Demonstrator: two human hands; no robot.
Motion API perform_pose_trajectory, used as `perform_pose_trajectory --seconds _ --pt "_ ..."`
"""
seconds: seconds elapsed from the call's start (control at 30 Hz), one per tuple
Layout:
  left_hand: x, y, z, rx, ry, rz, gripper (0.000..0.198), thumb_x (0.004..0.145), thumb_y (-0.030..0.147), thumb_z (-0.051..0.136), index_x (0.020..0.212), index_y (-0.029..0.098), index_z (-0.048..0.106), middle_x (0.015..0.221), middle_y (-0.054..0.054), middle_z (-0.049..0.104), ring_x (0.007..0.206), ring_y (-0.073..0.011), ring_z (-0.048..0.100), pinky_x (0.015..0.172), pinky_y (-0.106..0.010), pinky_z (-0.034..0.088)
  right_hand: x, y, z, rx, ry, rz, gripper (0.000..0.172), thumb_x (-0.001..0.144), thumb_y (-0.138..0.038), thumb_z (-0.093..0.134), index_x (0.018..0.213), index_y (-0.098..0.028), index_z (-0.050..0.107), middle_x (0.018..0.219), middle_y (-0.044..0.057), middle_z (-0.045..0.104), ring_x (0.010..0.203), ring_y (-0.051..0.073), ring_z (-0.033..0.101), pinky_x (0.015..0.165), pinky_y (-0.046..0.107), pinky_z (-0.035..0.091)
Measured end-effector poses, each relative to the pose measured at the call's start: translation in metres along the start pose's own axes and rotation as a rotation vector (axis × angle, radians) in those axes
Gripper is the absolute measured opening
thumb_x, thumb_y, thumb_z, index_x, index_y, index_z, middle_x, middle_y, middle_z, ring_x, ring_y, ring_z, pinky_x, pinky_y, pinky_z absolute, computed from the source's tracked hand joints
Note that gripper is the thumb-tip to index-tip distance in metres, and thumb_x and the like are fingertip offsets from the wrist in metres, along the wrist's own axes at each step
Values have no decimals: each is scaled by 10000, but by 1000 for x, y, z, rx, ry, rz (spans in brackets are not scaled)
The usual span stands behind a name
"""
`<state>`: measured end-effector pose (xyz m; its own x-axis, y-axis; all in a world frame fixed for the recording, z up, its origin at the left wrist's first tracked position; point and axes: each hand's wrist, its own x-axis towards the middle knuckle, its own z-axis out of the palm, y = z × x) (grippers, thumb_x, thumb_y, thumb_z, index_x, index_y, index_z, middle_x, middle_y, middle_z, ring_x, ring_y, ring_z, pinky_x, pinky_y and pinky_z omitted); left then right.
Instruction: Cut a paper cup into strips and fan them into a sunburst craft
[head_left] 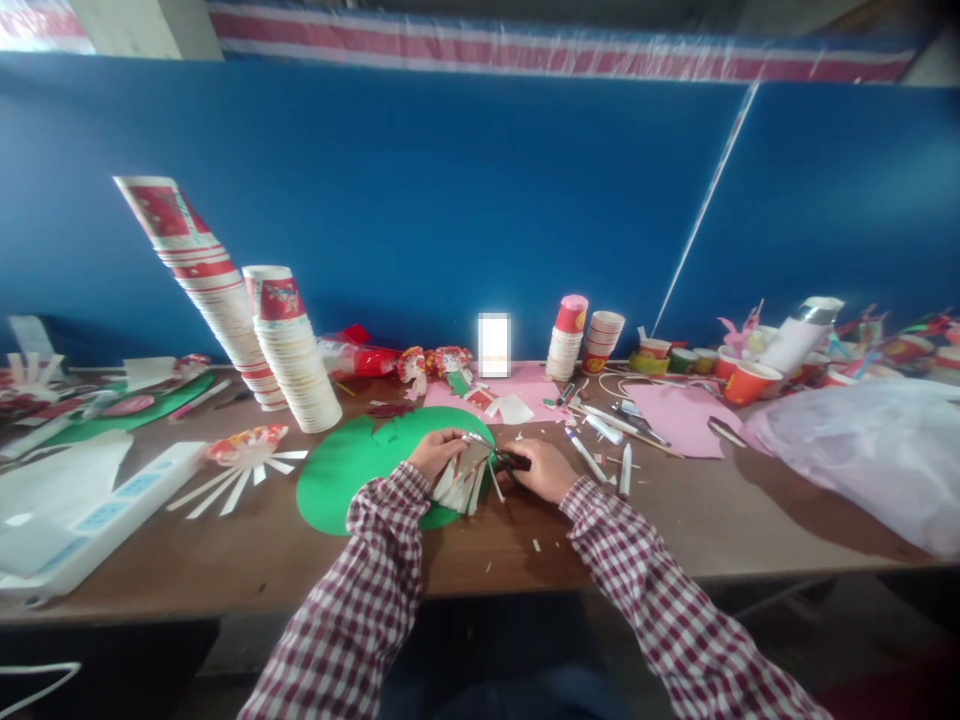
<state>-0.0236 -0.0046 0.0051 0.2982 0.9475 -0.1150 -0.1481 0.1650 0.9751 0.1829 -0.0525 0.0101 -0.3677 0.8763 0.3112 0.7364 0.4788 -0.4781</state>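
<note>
My left hand (437,453) is closed on a paper cup (459,487) whose wall is cut into narrow strips that fan out downward. In my right hand (549,469) is a pair of dark-handled scissors (513,461), its blades at the cup's right side. One thin strip hangs apart near the blades. Both hands are over a green paper shape (337,475) lying on the table. Fingers partly cover the cup's upper edge and the scissors' handles.
Two tall stacks of paper cups (296,385) lean at the left, near a cut cup with splayed strips (247,455) and a white power strip (112,515). Pens (586,456), pink paper (679,420) and a plastic bag (862,450) lie right. A blue panel (420,200) stands behind.
</note>
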Motion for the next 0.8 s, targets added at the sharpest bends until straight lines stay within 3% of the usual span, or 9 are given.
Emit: perform_pose_trajectory --seconds 0.8 --pt "0 0 -1 118 -37 21 270 513 281 721 706 116 626 624 -8 635 578 -126 541 609 -265 414 -2 3 -3 5 -62 15 285 759 -339 591 1027 -253 633 958 39 669 874 199 602 734 278 420"
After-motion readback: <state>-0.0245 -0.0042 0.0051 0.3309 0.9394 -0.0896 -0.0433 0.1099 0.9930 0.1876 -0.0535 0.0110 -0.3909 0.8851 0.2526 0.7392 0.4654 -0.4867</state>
